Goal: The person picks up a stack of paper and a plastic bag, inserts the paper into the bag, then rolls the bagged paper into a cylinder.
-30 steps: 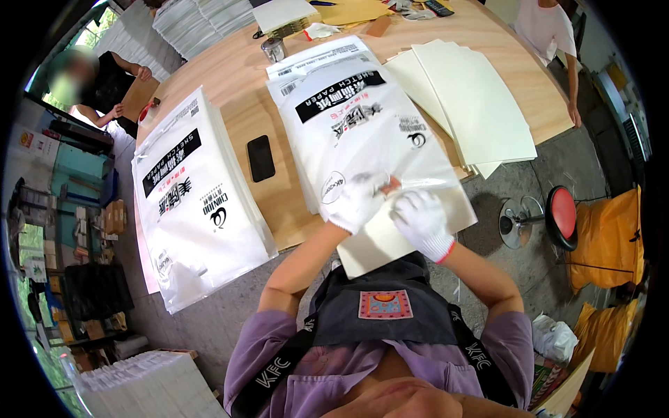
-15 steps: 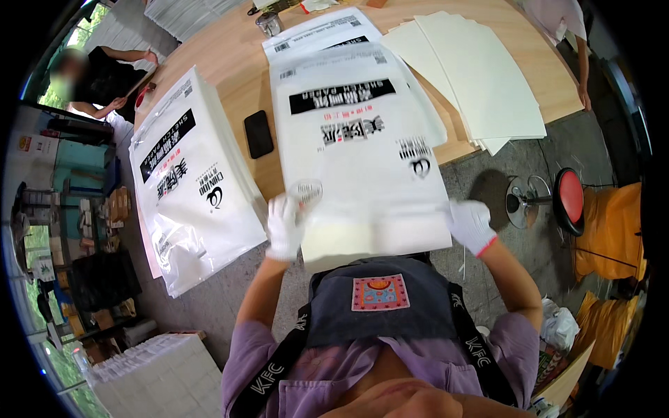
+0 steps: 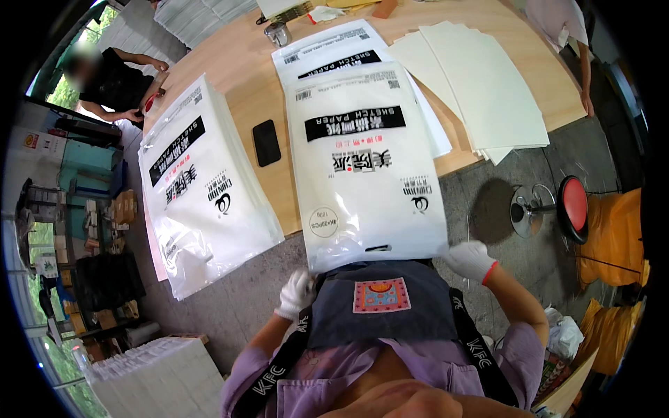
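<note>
A printed clear plastic bag full of white paper sheets lies in front of me, its near end overhanging the table edge above my apron. The bag covers the sheets down to this near end, where an oval handle slot shows. My right hand, in a white knit glove, has its fingers closed at the bag's near right corner. My left hand, gloved too, is curled just below the near left corner, close to my apron; what its fingers hold, if anything, is hidden.
Filled bags are stacked at the left, beside a black phone. Another printed bag lies under the far end of mine. Loose cream sheets fan out at the right. A red stool stands beyond. People stand at the far left and far right.
The bag's near end has come down over the bare sheets that stuck out toward me. My left hand has dropped lower, toward my apron; my right hand has moved slightly nearer.
</note>
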Demonstrator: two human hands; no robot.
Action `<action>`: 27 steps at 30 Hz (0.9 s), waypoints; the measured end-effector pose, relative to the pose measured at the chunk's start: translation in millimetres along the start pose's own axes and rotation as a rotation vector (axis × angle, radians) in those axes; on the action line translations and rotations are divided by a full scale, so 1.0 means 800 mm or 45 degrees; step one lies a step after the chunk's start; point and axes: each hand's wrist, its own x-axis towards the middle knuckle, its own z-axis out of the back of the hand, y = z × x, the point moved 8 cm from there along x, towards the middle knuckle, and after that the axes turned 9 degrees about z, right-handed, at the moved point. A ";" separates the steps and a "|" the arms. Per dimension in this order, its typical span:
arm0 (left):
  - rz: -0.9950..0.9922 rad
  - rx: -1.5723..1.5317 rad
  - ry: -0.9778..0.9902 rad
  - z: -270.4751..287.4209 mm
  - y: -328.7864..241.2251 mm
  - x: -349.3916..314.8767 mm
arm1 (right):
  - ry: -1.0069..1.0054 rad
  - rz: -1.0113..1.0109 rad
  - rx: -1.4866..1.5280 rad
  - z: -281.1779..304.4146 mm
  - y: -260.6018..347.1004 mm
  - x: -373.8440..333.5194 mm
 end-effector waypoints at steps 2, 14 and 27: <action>0.493 -0.125 0.033 -0.038 0.122 -0.048 | -0.215 0.079 0.446 -0.010 -0.037 0.006; 0.161 -0.491 -0.361 0.162 -0.115 0.097 | -0.133 0.140 1.648 -0.099 0.017 0.203; 0.728 -0.697 -1.437 0.434 0.237 -0.060 | -0.143 0.456 1.710 0.159 0.331 0.456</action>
